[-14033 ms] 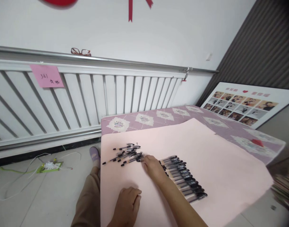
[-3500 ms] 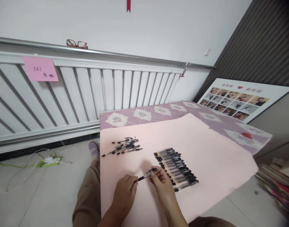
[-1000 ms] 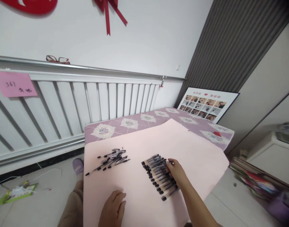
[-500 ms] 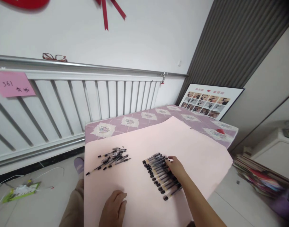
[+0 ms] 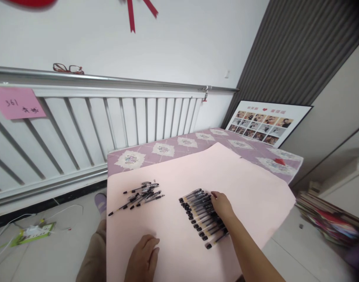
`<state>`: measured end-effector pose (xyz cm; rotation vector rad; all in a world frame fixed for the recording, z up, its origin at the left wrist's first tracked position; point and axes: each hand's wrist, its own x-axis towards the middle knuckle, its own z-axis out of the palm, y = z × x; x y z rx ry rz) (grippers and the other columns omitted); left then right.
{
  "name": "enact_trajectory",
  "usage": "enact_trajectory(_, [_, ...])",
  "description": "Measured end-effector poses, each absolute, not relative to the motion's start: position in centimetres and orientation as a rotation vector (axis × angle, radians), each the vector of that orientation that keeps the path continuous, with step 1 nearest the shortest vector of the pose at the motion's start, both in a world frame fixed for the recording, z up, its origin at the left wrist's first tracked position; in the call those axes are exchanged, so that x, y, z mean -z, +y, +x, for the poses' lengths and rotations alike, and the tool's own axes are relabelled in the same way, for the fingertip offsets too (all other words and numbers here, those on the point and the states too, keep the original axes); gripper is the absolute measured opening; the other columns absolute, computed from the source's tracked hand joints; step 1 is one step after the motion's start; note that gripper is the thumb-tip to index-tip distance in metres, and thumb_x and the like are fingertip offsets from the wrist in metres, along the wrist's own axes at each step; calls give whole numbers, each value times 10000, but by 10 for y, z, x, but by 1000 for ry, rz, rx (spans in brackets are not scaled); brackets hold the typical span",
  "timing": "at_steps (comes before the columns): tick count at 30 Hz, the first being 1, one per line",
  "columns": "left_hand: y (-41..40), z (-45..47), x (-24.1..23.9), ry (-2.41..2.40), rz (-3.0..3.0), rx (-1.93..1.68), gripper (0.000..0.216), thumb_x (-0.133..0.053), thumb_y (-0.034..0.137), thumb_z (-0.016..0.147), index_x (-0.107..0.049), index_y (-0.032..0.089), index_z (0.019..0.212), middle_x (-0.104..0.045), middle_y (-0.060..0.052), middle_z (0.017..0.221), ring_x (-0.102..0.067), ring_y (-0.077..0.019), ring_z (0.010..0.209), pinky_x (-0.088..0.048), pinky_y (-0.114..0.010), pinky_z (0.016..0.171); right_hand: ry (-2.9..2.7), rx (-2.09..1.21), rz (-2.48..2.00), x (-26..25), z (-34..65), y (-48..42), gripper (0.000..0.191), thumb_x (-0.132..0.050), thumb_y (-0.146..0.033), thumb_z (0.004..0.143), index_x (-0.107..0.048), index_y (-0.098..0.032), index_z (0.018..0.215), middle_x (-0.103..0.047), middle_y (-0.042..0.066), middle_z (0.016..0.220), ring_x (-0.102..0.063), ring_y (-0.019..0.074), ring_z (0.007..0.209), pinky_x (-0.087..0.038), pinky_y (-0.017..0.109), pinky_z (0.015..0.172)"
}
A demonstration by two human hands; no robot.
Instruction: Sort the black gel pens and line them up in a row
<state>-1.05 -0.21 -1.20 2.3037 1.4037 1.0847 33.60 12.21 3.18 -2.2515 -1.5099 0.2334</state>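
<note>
Several black pens (image 5: 201, 215) with clear barrels lie side by side in a slanting row on a pale pink sheet (image 5: 173, 172). My right hand (image 5: 222, 205) is at the far right ends of this row, its fingertips against or just beside the pens. Its fingers look apart, though the lower ones are partly hidden, and no pen is lifted. On the left, a loose heap of similar pens (image 5: 144, 196) lies criss-crossed. My left hand (image 5: 144, 254) rests on the sheet near the front, loosely bent, thumb apart from the fingers, with nothing in it.
Under the sheet is a purple patterned cloth (image 5: 176, 150) on the table, with a small red object (image 5: 279, 161) on it. A white radiator (image 5: 123, 117) runs behind. A photo board (image 5: 264, 121) leans at the back right. A power strip (image 5: 35, 232) lies on the floor.
My right hand has shifted slightly at the ends of the row, and its fingers are a little off the upper pens. The whole view has moved slightly; my left hand stays put.
</note>
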Motion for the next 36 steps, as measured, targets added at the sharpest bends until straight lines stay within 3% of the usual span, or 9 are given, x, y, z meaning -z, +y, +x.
enact_trajectory(10, [-1,-8,7,1399,2263,-1131,227,-403,267,891,-608,203,963,-635,-86,943,-632,-175,868,-544,-270,748,-1648,-218,-2255,-32,335,126,302,-428,-215,830,-661,-131,1003,-665,124,1025,-592,224,985,-414,292,864])
enact_trajectory(17, [-2,-8,6,1409,2243,-1135,229,-403,262,886,-611,206,963,-635,-87,945,-633,-179,865,-541,-279,746,-1676,-193,-2176,-41,328,118,311,-409,-251,827,-610,-130,1032,-614,123,1028,-586,200,930,-418,284,845])
enact_trajectory(23, [-2,-8,6,1407,2240,-1115,212,-419,245,874,-607,208,965,-634,-77,949,-630,-172,871,-539,-270,749,-1934,-308,-1973,-54,309,100,119,-509,-208,738,-606,-209,807,-586,27,864,-561,165,829,-423,255,774])
enact_trajectory(28, [-3,-8,7,1423,2234,-1094,207,-425,243,870,-603,217,973,-633,-68,962,-627,-169,879,-538,-270,752,-2036,-377,-1900,-49,303,91,134,-533,-133,670,-596,-209,761,-560,15,861,-542,150,795,-417,247,747])
enact_trajectory(36, [-4,-7,7,1429,2224,-1092,217,-414,255,878,-610,211,959,-633,-77,962,-624,-178,890,-536,-283,763,-1996,-288,-1913,-40,296,97,99,-487,-148,706,-570,-201,715,-550,24,825,-530,167,808,-408,269,751])
